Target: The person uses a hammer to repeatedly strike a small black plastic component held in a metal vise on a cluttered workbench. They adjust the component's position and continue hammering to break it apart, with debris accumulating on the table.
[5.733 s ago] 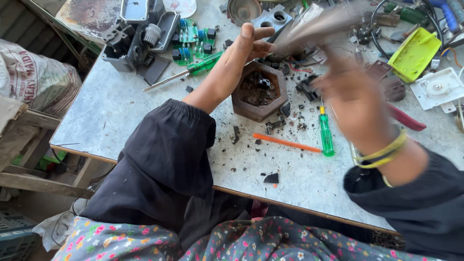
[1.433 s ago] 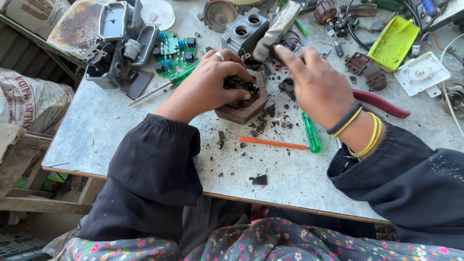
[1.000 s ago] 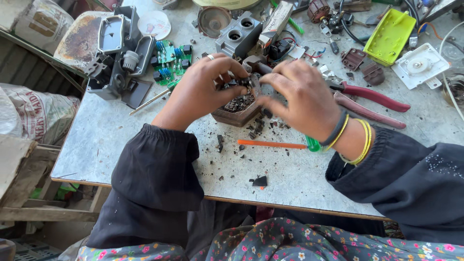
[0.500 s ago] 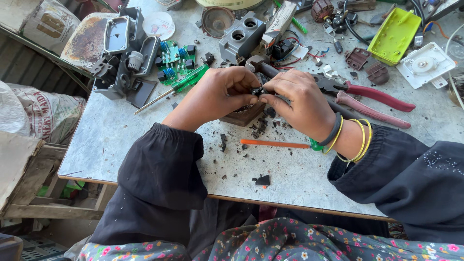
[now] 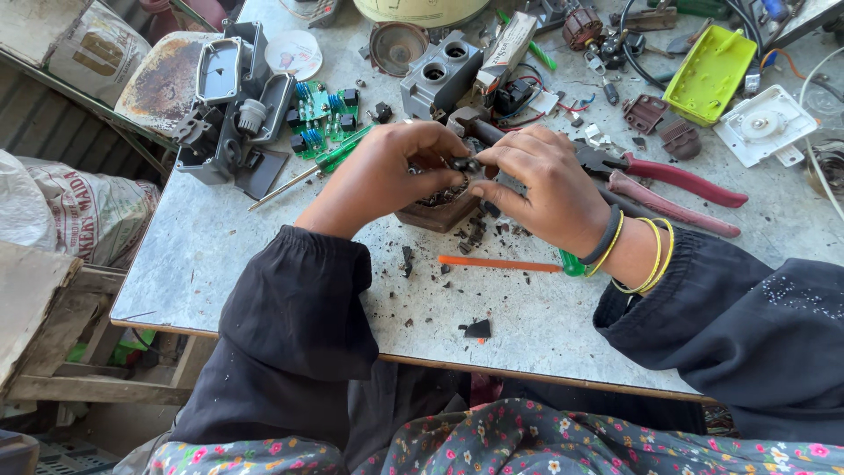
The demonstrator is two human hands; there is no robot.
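— Two hands met over one small dark part [image 5: 464, 164]; which of them actually had it?

— Both, as far as it showed. The left hand [image 5: 387, 171] and the right hand [image 5: 541, 180] each had the grip pressed together on that part, fingertips pinching it from either side. What kind of part it was could not be told.

— Where was it?

— Held just above a brown hexagonal block [image 5: 440, 211] that sat on the grey surface [image 5: 220, 255], directly under the hands. Dark crumbs and fragments [image 5: 475, 230] were scattered beside the block.

— And close to the right wrist?

— A black band and yellow bangles [image 5: 646, 255] circled it. An orange rod [image 5: 497, 263] with a green end lay flat on the surface just below the hands. Red-handled pliers [image 5: 677, 180] lay just behind the right hand.

— Farther out?

— A green-handled screwdriver [image 5: 308, 171] lay left of the left hand, near a green circuit board [image 5: 321, 110] and a grey dismantled housing [image 5: 224, 114]. A grey block with two round holes [image 5: 442, 75] stood behind the hands, and a yellow-green tray [image 5: 712, 70] and a white plastic plate [image 5: 763, 123] lay at the far right.
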